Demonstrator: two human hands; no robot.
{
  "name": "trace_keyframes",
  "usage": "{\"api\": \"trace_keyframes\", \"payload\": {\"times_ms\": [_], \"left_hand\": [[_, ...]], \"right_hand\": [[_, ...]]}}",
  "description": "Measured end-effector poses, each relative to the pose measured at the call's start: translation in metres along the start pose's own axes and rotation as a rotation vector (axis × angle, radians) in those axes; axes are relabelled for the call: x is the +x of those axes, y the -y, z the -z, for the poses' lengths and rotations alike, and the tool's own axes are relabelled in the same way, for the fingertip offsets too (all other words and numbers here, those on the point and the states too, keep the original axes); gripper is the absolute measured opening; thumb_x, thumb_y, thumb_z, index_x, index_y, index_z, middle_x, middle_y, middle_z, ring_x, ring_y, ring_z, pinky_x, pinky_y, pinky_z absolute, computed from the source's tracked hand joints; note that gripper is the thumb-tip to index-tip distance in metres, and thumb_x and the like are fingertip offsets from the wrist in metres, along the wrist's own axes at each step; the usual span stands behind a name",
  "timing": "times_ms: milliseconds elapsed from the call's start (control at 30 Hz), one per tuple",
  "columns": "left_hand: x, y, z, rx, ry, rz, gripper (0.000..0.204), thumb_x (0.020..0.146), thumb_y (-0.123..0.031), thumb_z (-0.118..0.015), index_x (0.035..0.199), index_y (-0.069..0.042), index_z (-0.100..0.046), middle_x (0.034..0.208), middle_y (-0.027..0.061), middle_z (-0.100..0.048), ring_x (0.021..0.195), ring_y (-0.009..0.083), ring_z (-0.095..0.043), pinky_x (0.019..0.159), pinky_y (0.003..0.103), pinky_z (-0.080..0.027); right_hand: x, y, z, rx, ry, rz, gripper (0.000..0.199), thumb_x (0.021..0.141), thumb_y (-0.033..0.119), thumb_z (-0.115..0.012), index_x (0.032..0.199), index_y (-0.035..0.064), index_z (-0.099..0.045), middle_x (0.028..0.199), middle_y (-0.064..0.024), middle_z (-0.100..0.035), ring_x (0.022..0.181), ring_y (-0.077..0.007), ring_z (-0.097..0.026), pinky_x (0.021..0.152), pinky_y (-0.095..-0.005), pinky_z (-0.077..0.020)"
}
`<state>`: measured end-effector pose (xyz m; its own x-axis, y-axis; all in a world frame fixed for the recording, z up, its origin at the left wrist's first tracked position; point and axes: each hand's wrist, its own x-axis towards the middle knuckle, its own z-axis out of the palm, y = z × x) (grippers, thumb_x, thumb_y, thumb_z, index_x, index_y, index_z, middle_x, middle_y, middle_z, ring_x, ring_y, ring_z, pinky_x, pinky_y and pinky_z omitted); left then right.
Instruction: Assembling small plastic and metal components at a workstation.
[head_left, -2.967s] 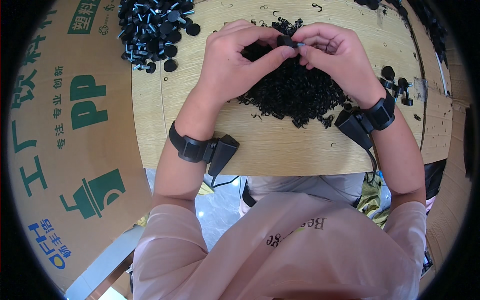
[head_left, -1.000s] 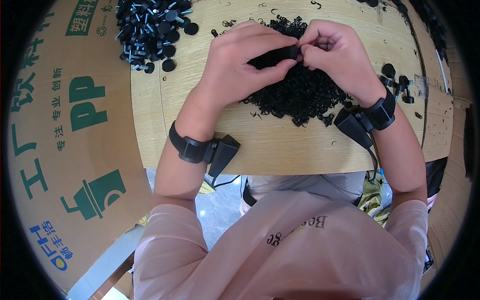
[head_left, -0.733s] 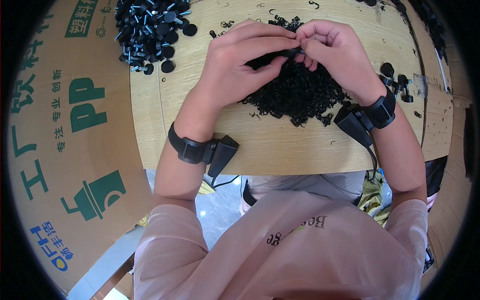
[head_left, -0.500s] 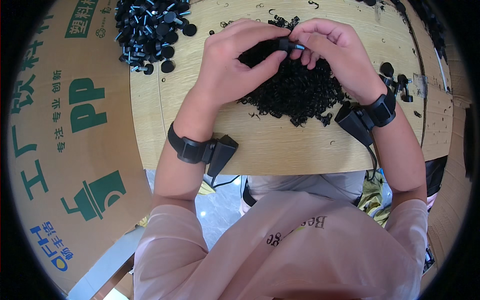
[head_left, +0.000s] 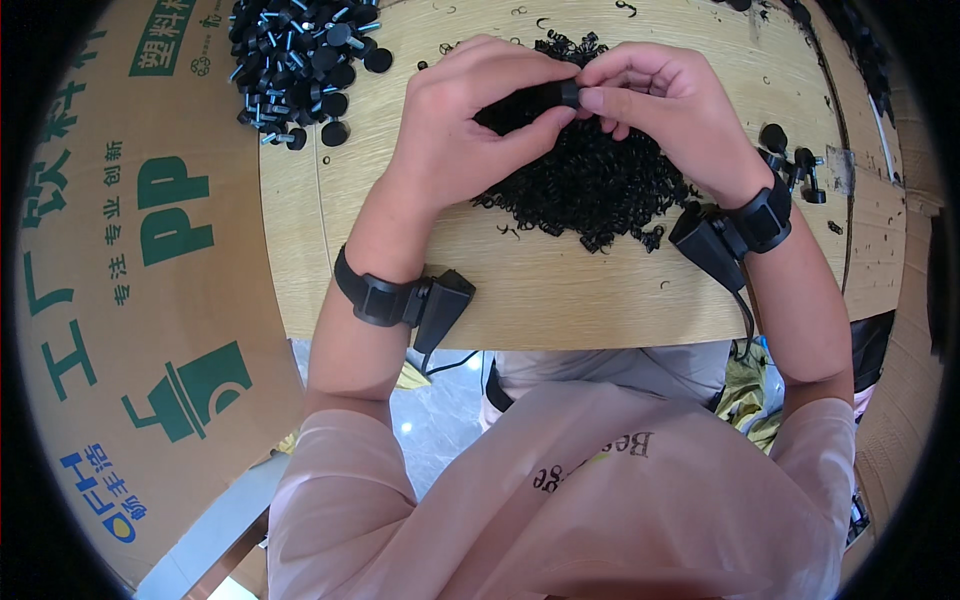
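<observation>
One tall cardboard panel (head_left: 230,290): big green characters, smaller blue print. Shirt (head_left: 650,500): dark lettering, creased. Central pile of small black pieces (head_left: 600,190). Left hand (head_left: 465,110): pinching black knob (head_left: 569,94), above pile. Right hand (head_left: 685,110): curled against knob's right end; cannot tell what, if anything, pinched. Risk: loosened pinch, knob dropped, likely lost black-on-black.
</observation>
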<state>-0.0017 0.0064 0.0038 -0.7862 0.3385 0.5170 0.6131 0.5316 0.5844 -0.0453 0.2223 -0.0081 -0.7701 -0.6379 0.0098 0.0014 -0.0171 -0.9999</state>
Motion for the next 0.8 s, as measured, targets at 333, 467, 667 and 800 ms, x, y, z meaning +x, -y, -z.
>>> {"api": "trace_keyframes", "payload": {"times_ms": [333,467,667,800], "left_hand": [[0.0,-0.002,-0.001,-0.062,0.019,-0.05,0.032,0.068,0.012,-0.071,0.097,-0.002,-0.071,0.108,0.0119,-0.068,0.099,0.0221,-0.066,0.086,0.03,-0.054],[-0.003,0.005,-0.005,-0.256,-0.046,-0.023,0.03,0.072,0.013,-0.069,0.098,-0.002,-0.07,0.105,0.0114,-0.067,0.097,0.0212,-0.066,0.081,0.03,-0.055],[-0.002,0.005,-0.011,-0.43,-0.233,0.115,0.03,0.075,0.008,-0.073,0.104,0.001,-0.068,0.1,0.0098,-0.068,0.09,0.0156,-0.067,0.078,0.027,-0.057],[-0.006,0.008,-0.005,-0.439,-0.255,0.15,0.032,0.078,0.006,-0.074,0.109,0.004,-0.067,0.097,0.0098,-0.068,0.087,0.0141,-0.067,0.079,0.024,-0.057]], "right_hand": [[0.001,0.0,0.005,0.063,0.029,-0.014,0.019,0.095,0.018,-0.06,0.103,0.0017,-0.067,0.084,-0.0045,-0.068,0.072,-0.0077,-0.06,0.068,-0.0217,-0.0497],[0.003,-0.002,0.004,0.075,0.068,0.001,0.019,0.096,0.018,-0.058,0.105,0.0021,-0.065,0.085,-0.0045,-0.068,0.073,-0.0079,-0.059,0.068,-0.0222,-0.0497],[0.002,-0.005,0.005,0.023,-0.04,0.095,0.018,0.098,0.017,-0.055,0.106,0.0034,-0.064,0.095,-0.0059,-0.067,0.077,-0.0089,-0.06,0.072,-0.0235,-0.0502],[0.006,0.006,0.012,-0.11,-0.243,0.19,0.011,0.097,0.016,-0.057,0.097,0.005,-0.059,0.087,-0.0046,-0.064,0.079,-0.0147,-0.062,0.073,-0.0282,-0.0523]]}}
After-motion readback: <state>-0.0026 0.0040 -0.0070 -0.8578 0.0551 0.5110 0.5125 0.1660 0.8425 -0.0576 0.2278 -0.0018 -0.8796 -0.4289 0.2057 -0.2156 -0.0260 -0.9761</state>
